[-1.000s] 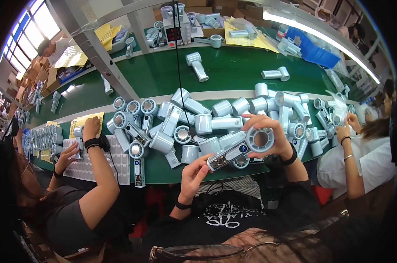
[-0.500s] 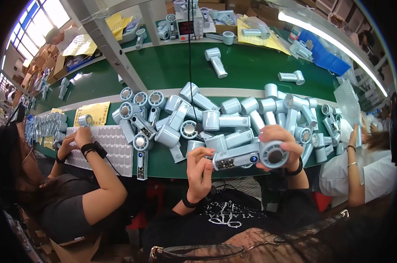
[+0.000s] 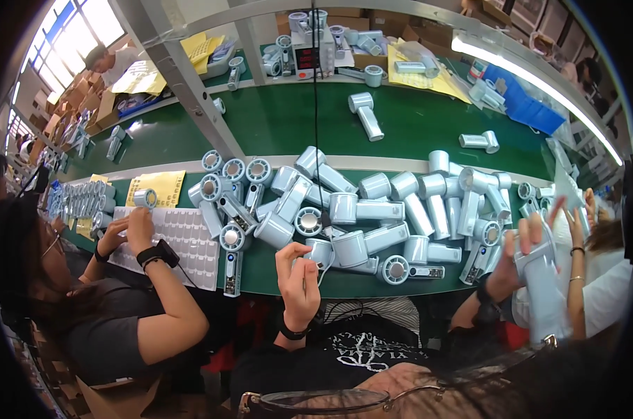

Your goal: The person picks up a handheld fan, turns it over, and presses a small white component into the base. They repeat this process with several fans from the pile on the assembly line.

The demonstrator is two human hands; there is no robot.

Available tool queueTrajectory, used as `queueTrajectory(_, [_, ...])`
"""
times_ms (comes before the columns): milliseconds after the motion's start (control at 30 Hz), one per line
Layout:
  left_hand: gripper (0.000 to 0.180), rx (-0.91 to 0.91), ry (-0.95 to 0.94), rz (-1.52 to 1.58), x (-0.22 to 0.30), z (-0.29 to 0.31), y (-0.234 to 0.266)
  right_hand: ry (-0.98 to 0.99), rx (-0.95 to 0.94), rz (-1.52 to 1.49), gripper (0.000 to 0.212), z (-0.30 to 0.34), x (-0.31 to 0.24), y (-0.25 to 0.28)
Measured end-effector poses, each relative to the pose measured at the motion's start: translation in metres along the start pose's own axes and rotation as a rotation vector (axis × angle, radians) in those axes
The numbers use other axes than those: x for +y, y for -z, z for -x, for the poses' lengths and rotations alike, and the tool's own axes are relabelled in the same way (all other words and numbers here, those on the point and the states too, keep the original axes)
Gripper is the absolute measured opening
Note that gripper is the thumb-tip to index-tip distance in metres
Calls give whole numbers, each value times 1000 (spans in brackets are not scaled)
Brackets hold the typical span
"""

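Note:
My right hand [image 3: 506, 267], with a black band at the wrist, grips a pale blue hair-dryer body [image 3: 544, 297] and holds it low at the right, off the table's front edge. My left hand [image 3: 299, 278] is raised at the front edge of the green belt [image 3: 288, 126]. It holds nothing, and its fingers are loosely curled beside a pale blue dryer housing [image 3: 321, 251] that lies at the near side of the pile [image 3: 372, 209].
Several pale blue dryer bodies lie heaped across the belt. A co-worker at my left [image 3: 131, 230] handles small parts over a white tray [image 3: 191, 244] beside a yellow sheet [image 3: 164, 187]. Another person's hands [image 3: 575, 220] work at the right. A slanted metal post [image 3: 184, 84] rises behind.
The dryer was held in both hands in front of me. My left hand has let go, and my right hand has swung the dryer down to the right.

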State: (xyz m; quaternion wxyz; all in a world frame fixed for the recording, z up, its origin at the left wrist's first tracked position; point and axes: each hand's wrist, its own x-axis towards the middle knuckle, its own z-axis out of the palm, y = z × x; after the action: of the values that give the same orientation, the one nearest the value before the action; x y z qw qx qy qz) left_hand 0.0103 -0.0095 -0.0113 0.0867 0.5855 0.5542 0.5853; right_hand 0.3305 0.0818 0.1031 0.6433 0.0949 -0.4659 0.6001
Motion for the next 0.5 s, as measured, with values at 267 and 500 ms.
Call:
queueTrajectory(267, [18, -36, 91, 90, 6, -7, -17, 96, 442, 450, 81, 5, 24, 39])
queueTrajectory(500, [17, -57, 53, 44, -3, -6, -10, -275, 424, -30, 69, -15, 75, 86])
